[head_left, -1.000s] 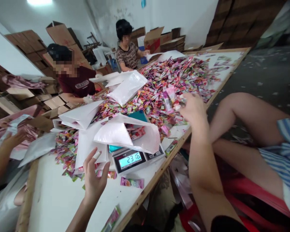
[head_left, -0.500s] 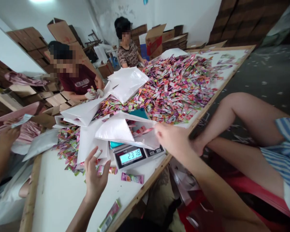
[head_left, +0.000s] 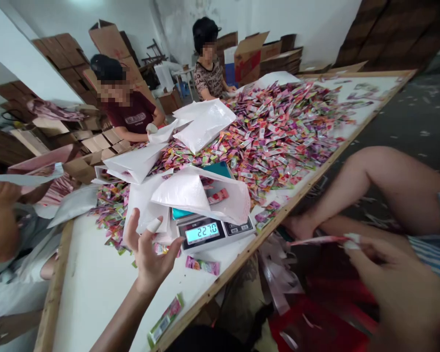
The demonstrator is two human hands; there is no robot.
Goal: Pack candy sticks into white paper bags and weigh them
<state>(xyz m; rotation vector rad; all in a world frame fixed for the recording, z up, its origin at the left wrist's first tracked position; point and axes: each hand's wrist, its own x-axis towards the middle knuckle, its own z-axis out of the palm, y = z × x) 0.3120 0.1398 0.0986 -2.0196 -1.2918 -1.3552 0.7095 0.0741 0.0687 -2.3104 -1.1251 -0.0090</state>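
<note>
A digital scale point(head_left: 212, 232) near the table's front edge reads 227.0. On it lies an open white plastic bag point(head_left: 201, 195) with colourful sachets point(head_left: 218, 196) inside. My left hand point(head_left: 150, 254) is raised beside the scale with its fingers spread, a white cot on one fingertip, touching the bag's near edge. My right hand point(head_left: 396, 278) is off the table over my lap, pinching one pink sachet point(head_left: 315, 240) between its fingertips. A big heap of sachets point(head_left: 278, 127) covers the table behind the scale.
Loose sachets lie at the front point(head_left: 202, 265) and at the table edge point(head_left: 165, 320). More white bags point(head_left: 205, 124) rest on the heap. Two people sit across the table; another person's hand point(head_left: 0, 220) works at the left. Cardboard boxes point(head_left: 106, 41) stand behind.
My right hand has drawn back from the bag to my lap with a pink sachet in it. The scale reading has fallen from 231.8 to 227.0. The left hand has barely moved.
</note>
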